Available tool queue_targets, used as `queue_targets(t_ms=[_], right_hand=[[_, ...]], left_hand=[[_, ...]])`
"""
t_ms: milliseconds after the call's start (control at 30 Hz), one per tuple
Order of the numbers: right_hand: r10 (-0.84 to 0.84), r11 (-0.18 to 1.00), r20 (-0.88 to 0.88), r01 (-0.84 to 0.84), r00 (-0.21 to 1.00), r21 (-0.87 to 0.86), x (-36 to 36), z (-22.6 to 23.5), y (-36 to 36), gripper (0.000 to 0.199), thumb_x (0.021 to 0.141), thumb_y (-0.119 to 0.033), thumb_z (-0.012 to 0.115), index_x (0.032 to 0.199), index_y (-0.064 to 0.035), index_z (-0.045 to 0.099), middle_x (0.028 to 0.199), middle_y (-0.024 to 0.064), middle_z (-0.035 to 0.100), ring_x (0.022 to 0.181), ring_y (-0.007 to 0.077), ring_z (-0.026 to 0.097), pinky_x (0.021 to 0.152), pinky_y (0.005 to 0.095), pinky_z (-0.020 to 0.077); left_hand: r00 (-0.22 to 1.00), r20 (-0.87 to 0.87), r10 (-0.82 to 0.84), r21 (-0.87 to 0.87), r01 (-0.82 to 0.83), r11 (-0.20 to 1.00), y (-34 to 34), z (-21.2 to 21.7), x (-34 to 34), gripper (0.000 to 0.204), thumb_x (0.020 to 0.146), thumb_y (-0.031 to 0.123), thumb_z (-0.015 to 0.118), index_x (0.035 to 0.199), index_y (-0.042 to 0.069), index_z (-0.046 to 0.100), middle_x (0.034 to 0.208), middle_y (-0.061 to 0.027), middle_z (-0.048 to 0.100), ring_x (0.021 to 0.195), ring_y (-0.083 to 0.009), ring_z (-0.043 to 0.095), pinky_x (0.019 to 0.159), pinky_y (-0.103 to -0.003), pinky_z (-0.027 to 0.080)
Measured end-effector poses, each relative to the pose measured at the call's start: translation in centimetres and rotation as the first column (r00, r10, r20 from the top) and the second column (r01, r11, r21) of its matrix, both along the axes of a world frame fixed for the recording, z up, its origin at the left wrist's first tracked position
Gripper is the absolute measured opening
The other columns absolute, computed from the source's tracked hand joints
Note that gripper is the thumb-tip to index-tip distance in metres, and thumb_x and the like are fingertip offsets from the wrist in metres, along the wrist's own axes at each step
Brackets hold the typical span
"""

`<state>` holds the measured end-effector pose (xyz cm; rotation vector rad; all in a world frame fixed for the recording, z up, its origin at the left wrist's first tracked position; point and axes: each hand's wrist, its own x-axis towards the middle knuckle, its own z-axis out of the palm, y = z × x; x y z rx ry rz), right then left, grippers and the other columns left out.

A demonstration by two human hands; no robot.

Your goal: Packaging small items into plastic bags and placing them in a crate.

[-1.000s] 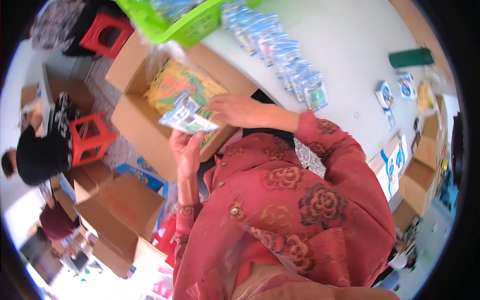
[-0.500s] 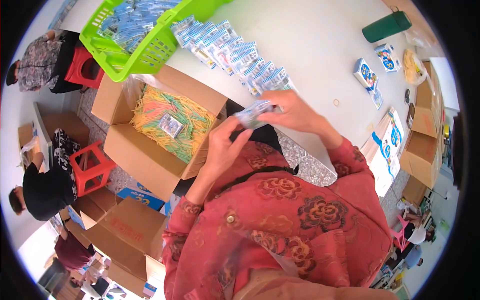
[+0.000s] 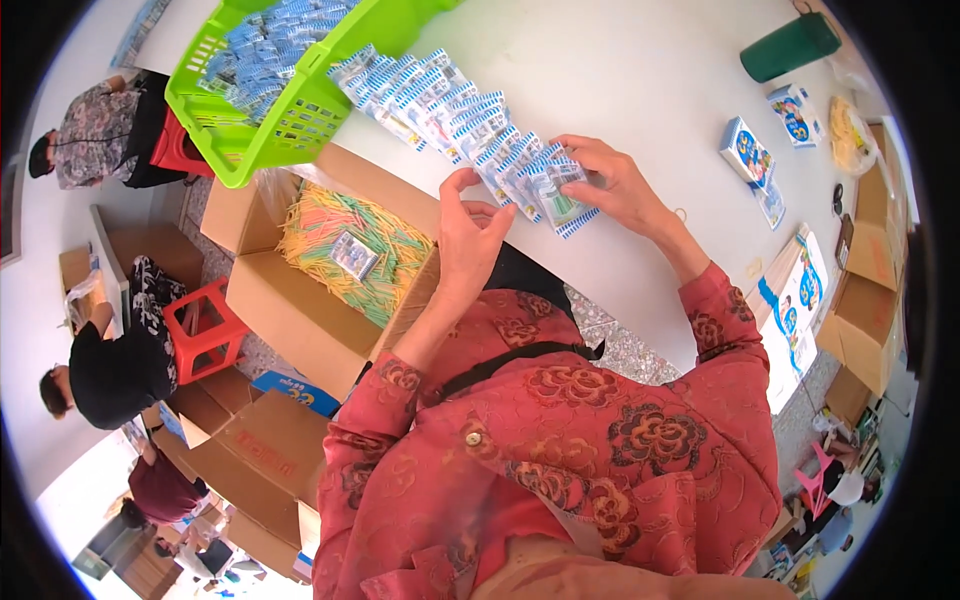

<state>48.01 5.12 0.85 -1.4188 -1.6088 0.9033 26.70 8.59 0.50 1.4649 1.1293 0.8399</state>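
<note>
My right hand grips a small blue-and-white packet and holds it flat on the white table, at the near end of a slanting row of overlapping packets. Just left of that packet, my left hand hovers over the table's edge, fingers apart, holding nothing. Below and left of it stands an open cardboard box filled with yellow, green and orange sticks; a single packet lies on them.
A green plastic basket full of packets sits at the table's far left. A dark green cylinder and blue printed boxes lie to the right. Red stools, more cartons and seated people fill the left side.
Both hands moved from above the cardboard box to the table, carrying a packet. The right hand has brought it down at the row's end, and the left hand has let go.
</note>
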Motion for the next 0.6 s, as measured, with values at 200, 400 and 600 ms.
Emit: queue_targets(t_ms=[200,400,600], right_hand=[[-0.017,0.979,-0.173,-0.018,0.985,-0.201,-0.8,-2.1,1.4,0.027,0.08,-0.006,0.061,0.106,0.0006,0.056,0.104,0.0058,0.056,0.085,0.0095,0.053,0.07,0.0224,0.0442],[-0.027,1.0,-0.113,0.028,0.993,0.005,-2.6,-2.0,4.2,0.022,0.08,-0.007,0.061,0.1,0.0004,0.057,0.097,0.0048,0.057,0.08,0.0099,0.052,0.067,0.0227,0.0432],[-0.047,0.996,-0.144,0.057,0.988,0.067,-3.6,-2.1,7.3,0.022,0.079,-0.007,0.062,0.099,-0.0012,0.054,0.092,0.0056,0.058,0.079,0.0109,0.053,0.067,0.0246,0.0438]], left_hand=[[1.0,0.001,0.024,-0.043,-0.024,0.999,1.9,-1.6,0.0,0.055,0.071,0.005,0.069,0.115,-0.006,0.038,0.097,-0.0126,0.057,0.069,-0.0139,0.058,0.059,-0.026,0.049],[0.997,0.083,0.002,0.02,-0.004,1.0,4.4,-2.6,-0.3,0.034,0.07,0.003,0.068,0.099,-0.002,0.051,0.084,-0.0083,0.061,0.066,-0.0125,0.06,0.059,-0.025,0.049],[0.999,0.006,0.04,0.075,-0.041,0.996,7.3,-2.2,-1.3,0.031,0.069,0.004,0.07,0.095,0.001,0.053,0.082,-0.0062,0.061,0.066,-0.0127,0.059,0.059,-0.025,0.049]])
